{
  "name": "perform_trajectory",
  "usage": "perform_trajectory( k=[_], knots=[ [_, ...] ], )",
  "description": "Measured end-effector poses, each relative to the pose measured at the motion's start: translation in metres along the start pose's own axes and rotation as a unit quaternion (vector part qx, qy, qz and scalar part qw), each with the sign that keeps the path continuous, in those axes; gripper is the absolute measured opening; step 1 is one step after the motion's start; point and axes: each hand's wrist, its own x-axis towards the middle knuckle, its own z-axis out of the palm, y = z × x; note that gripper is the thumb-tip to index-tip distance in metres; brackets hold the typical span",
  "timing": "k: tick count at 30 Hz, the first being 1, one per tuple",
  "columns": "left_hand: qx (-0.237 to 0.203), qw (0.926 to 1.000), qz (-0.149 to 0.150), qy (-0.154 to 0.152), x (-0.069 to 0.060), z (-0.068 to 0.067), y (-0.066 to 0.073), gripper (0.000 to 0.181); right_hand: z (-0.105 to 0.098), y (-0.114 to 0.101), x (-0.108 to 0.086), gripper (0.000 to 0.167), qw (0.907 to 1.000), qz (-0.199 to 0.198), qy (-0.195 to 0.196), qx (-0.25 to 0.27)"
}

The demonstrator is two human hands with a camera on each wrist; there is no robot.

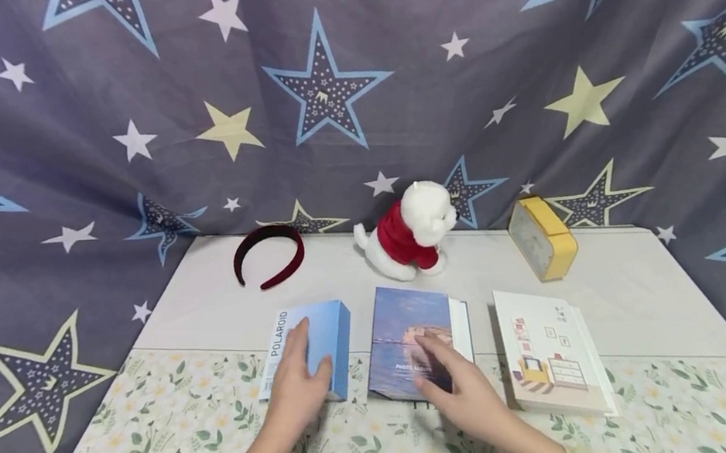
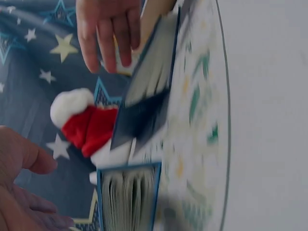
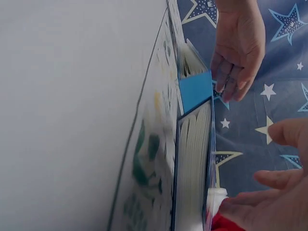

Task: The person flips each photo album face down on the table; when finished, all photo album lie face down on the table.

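Note:
A light-blue album marked POLAROID (image 1: 335, 332) lies flat on the table. Above it is my left hand (image 1: 298, 381), fingers straight and thumb spread; the left wrist view shows a gap between that hand (image 2: 24, 187) and the cover. To its right lies a photo album with a painted sea scene (image 1: 393, 331), its white page edges (image 3: 192, 163) facing the right wrist camera. Over its lower right part hovers my right hand (image 1: 461, 392), fingers loosely extended, holding nothing. Further right a white album with a drawn room (image 1: 550, 347) lies untouched by either hand.
Along the back stand a dark red headband (image 1: 297, 256), a white plush dog in a red top (image 1: 400, 240) and a yellow clock (image 1: 560, 252). A floral strip (image 1: 171, 404) crosses the white table. Behind hangs a star-patterned curtain (image 1: 391, 128).

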Motion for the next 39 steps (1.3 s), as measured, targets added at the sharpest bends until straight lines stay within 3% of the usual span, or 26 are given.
perform_trajectory(
  k=[6, 15, 32, 39],
  knots=[
    [0.049, 0.9985, -0.024, -0.008, -0.002, -0.010, -0.017, 0.074, 0.008, -0.008, 0.006, 0.062, 0.9986, -0.029, -0.030, 0.031],
    [0.085, 0.9946, -0.040, -0.045, -0.006, -0.008, -0.031, 0.086, 0.024, -0.021, 0.016, 0.061, 0.9936, -0.055, -0.077, 0.062],
    [0.114, 0.9925, -0.016, -0.041, -0.008, 0.000, -0.040, 0.089, 0.052, -0.046, 0.030, 0.071, 0.9664, -0.014, -0.185, 0.178],
    [0.115, 0.9925, -0.011, -0.041, -0.009, -0.003, -0.043, 0.087, 0.065, -0.054, 0.033, 0.074, 0.9666, -0.014, -0.186, 0.176]
  ],
)
